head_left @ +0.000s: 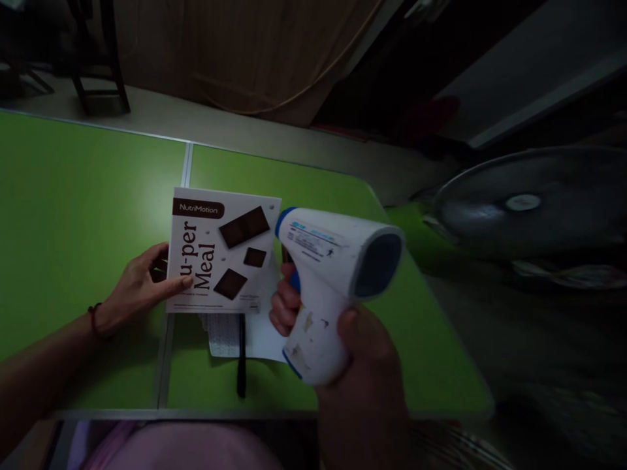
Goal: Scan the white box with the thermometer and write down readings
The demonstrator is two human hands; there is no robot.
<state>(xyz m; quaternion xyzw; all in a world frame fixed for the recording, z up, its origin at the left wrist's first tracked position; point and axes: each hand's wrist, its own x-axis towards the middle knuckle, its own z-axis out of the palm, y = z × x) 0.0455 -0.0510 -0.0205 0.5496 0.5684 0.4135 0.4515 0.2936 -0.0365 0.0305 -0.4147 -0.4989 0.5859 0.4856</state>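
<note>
My left hand point(140, 287) grips the left edge of a white box point(223, 258) printed "NutriMotion" with dark chocolate squares, holding it tilted up off the green table point(88, 215). My right hand point(343, 352) is wrapped around the handle of a white and blue handheld scanner gun point(333, 261), whose blue-rimmed nose points at the box's right edge. Under the box lie a white paper sheet point(259, 336) and a black pen point(241, 365).
The table's right edge and rounded corner lie close to my right hand. A fan point(529, 202) with a round grille stands to the right, beyond the table. A dark chair point(98, 52) stands at the back left on the floor.
</note>
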